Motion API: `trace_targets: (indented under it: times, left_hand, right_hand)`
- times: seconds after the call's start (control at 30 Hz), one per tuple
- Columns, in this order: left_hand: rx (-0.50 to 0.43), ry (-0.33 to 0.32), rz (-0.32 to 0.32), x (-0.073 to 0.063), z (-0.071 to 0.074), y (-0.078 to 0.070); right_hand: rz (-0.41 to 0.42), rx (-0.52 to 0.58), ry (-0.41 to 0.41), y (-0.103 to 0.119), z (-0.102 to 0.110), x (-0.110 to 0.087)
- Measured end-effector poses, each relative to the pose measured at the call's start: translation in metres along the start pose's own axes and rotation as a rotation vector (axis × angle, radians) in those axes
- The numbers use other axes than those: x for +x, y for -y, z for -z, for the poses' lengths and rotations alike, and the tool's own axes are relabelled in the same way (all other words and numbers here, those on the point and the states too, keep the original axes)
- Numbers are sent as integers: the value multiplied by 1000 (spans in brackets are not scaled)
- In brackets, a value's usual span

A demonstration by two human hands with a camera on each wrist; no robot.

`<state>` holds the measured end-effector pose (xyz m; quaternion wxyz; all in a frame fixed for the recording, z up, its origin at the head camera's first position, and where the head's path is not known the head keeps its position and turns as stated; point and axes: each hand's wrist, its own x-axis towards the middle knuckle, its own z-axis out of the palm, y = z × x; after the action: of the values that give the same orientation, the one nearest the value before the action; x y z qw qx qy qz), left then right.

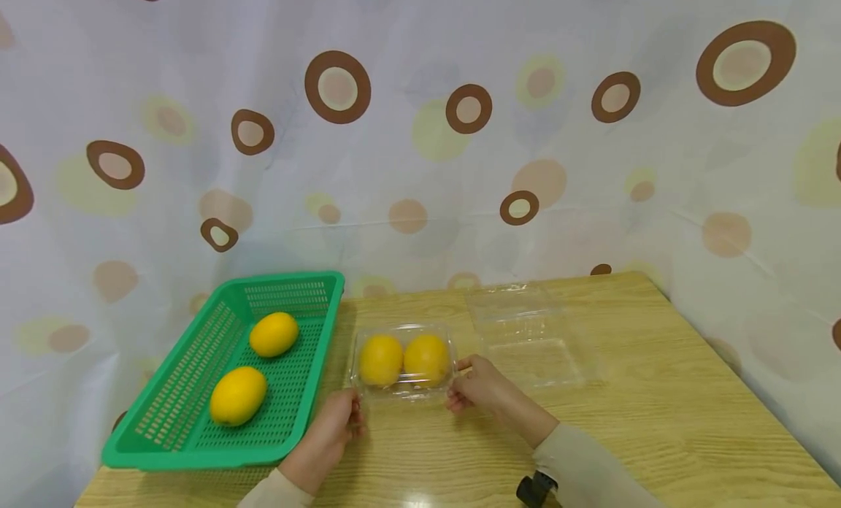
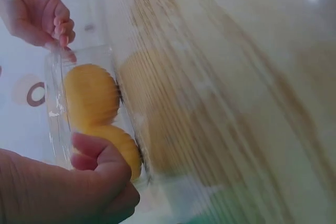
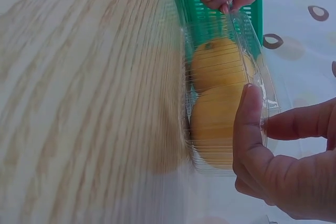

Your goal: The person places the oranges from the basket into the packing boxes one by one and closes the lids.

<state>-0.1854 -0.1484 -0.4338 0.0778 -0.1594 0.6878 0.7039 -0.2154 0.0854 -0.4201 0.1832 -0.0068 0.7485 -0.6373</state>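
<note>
A clear plastic clamshell box (image 1: 405, 395) stands on the table with two yellow lemons (image 1: 380, 360) side by side inside; its lid appears to lie over them. At the box's near left corner, my left hand (image 1: 333, 429) pinches the rim between thumb and fingers, which the right wrist view shows from across. My right hand (image 1: 482, 388) pinches the rim at the right end, with thumb and index finger (image 3: 248, 124) on either side of the edge. The lemons press close together behind the ribbed wall (image 3: 218, 129).
To the left, a green plastic basket (image 1: 223, 460) holds two more lemons (image 1: 239, 396). Another clear box (image 1: 532, 347) lies opened out on the right of the wooden table (image 1: 657, 391). A patterned curtain (image 1: 394, 165) hangs behind the table.
</note>
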Motion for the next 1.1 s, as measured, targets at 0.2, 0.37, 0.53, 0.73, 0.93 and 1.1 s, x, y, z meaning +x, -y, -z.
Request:
trace_targets:
  times: [0.2, 0.37, 0.53, 0.73, 0.93, 1.1]
  left_hand:
    - [-16, -47, -32, 2, -2, 0]
    - [-62, -80, -25, 1, -2, 0]
    - [-157, -115, 14, -2, -2, -1]
    - [-185, -75, 39, -10, -6, -4]
    - [-130, -8, 46, -15, -12, -3]
    - [-67, 25, 26, -18, -15, 0]
  right_hand:
    - [-8, 6, -20, -1, -5, 5]
    - [-2, 31, -32, 0, -9, 8]
    - [6, 61, -25, 2, -15, 11]
    - [15, 70, -36, 2, -23, 18]
    - [19, 60, -42, 3, -29, 24]
    - [25, 54, -39, 4, -33, 25]
